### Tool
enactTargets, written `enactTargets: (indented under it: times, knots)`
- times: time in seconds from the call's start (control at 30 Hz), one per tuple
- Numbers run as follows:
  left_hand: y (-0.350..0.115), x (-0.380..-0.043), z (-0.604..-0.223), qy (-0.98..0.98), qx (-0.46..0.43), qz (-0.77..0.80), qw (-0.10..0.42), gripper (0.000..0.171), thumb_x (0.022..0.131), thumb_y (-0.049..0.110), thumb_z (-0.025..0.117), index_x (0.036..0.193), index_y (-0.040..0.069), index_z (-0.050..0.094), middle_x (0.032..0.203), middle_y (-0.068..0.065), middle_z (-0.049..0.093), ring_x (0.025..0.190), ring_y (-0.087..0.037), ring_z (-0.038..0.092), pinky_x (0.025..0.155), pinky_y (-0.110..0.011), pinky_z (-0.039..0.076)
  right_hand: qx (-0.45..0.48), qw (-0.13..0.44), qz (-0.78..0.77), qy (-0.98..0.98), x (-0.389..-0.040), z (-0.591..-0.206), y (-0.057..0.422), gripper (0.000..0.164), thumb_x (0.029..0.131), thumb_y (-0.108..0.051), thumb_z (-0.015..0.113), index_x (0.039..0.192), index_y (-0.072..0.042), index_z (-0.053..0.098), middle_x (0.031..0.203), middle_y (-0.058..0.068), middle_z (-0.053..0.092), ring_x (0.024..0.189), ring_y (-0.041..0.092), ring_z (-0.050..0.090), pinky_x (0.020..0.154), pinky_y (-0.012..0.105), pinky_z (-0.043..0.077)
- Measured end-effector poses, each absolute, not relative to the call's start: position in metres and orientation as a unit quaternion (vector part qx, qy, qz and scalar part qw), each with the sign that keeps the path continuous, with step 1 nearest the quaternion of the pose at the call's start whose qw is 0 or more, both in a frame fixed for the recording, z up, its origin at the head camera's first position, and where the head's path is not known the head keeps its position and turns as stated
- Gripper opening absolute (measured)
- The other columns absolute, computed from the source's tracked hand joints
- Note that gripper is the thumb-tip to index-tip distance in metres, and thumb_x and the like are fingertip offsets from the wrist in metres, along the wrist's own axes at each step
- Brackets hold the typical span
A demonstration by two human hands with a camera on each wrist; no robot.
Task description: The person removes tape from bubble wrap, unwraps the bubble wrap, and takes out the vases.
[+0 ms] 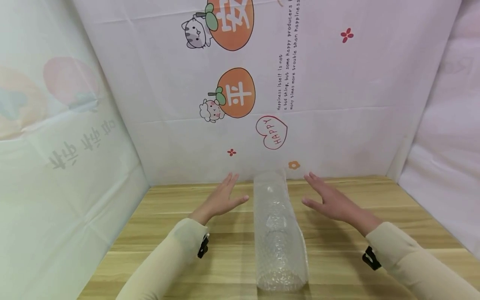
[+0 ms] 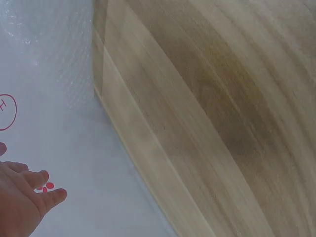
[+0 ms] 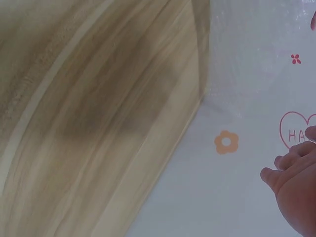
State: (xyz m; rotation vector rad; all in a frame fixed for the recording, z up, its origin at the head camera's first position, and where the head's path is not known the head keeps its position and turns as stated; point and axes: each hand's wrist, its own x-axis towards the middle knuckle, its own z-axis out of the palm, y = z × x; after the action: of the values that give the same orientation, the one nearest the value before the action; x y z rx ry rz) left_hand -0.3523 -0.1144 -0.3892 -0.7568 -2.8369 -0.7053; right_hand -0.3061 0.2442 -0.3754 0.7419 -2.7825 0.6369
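Note:
A roll of clear bubble wrap point(image 1: 279, 233) lies lengthwise on the wooden table, its near end towards me and its far end by the back wall. To its left my left hand point(image 1: 219, 202) hovers with fingers extended and thumb spread, apart from the roll. On the other side my right hand point(image 1: 333, 202) is held the same way, thumb and fingers pointing towards the roll. Neither hand holds anything. In the left wrist view part of the bubble wrap point(image 2: 54, 44) shows at the upper left; the right wrist view catches its edge point(image 3: 237, 54) at the top.
The wood-grain table point(image 1: 172, 233) meets a white printed cloth point(image 1: 330, 125) hanging at the back. More white cloth encloses the left side point(image 1: 56, 200) and the right side point(image 1: 446, 158). Black clips point(image 1: 371, 259) sit at both sleeve cuffs.

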Motion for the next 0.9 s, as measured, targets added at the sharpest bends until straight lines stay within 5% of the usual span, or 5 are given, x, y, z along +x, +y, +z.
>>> enactTargets:
  times: [0.33,0.57,0.9]
  knots:
    - [-0.107,-0.343,-0.395,-0.927,-0.276,-0.255,0.023,0.087,0.077,0.069,0.036,0.142,0.022,0.003,0.146,0.001,-0.002,0.131,-0.015,0.003,0.103,-0.04,0.014,0.262,0.095,0.237,-0.931,-0.297,-0.385,0.237,0.075,0.085,-0.048,0.049,0.142,-0.011,0.017,0.145,0.013,0.011,0.127,0.035,0.017,0.098,0.051,0.02]
    - [-0.099,-0.336,-0.402,-0.913,-0.292,-0.283,0.023,0.085,0.079,0.066,0.04,0.143,0.022,0.005,0.146,0.003,0.005,0.131,-0.017,0.007,0.103,-0.038,0.015,0.275,0.091,0.272,-0.918,-0.29,-0.393,0.23,0.072,0.086,-0.043,0.051,0.14,-0.006,0.021,0.143,0.017,0.016,0.126,0.037,0.019,0.097,0.052,0.02]
    - [-0.087,-0.331,-0.412,-0.894,-0.287,-0.344,0.01,0.084,0.082,0.06,0.042,0.142,0.01,0.011,0.145,-0.007,0.01,0.13,-0.02,0.011,0.103,-0.038,0.014,0.27,0.085,0.314,-0.906,-0.284,-0.404,0.225,0.065,0.088,-0.037,0.051,0.139,-0.007,0.024,0.142,0.016,0.02,0.126,0.033,0.023,0.097,0.049,0.025]
